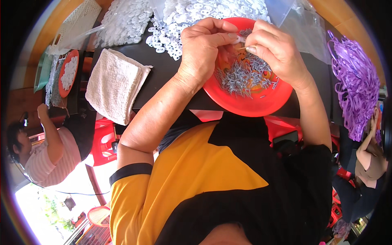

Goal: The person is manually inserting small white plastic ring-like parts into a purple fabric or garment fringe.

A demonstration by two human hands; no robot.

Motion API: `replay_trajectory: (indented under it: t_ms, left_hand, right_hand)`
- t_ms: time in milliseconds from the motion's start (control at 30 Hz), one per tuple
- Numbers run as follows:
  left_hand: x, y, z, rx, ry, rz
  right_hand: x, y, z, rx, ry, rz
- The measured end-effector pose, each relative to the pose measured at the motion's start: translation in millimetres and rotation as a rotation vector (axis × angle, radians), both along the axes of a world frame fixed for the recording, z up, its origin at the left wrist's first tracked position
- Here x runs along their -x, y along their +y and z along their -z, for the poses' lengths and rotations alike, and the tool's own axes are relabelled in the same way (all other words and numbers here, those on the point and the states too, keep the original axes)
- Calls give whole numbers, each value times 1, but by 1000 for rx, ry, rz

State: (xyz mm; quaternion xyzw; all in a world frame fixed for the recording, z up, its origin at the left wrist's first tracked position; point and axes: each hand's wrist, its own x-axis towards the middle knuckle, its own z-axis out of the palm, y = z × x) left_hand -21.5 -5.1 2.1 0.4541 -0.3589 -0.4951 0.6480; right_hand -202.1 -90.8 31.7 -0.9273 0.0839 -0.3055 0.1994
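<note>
I judge the work to be partway through a single small white piece (237, 39), with a great deal of stock left around it. That piece sits at the tips of my left hand (199, 50), above the far part of the red bowl (249, 108), and I cannot make out whether anything is fitted into it. Loose grey pins (241, 81) lie scattered in the bowl, so plenty of those are left. More small white parts (165, 40) spill over the dark counter (160, 74) beyond my left forearm, and bulging clear bags (126, 19) of them stand behind. I see no heap that I could confidently call finished, so I cannot count what is done.

The fingers of my left hand are drawn together, thumb against forefinger, closed on the white piece. On my right hand (278, 52) thumb and forefinger are pinched too, with hardly any gap; a thin tan stick (242, 48) juts out from them toward the left hand, just below the white piece. Whether the right fingers also touch the piece, I cannot tell, as things are small and overlap there. Neither hand touches the pins in the bowl, as far as I can see. A folded beige cloth (116, 85) lies left of my left forearm, and a purple ribbon bundle (356, 83) hangs well off to the right
</note>
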Motion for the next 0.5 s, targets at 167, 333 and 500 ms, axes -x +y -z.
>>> replay_trajectory:
  t_ms: [167, 333, 500]
  left_hand:
    - [0, 1, -4, -23, -24, 20]
    - [-1, 0, -3, -34, -16, 20]
    - [-1, -1, -2, -36, -7, 9]
  right_hand:
    - [2, 0, 2, -55, -56, 41]
    - [0, 1, 5, 18, -49, 44]
    - [-5, 6, 4, -12, -58, 23]
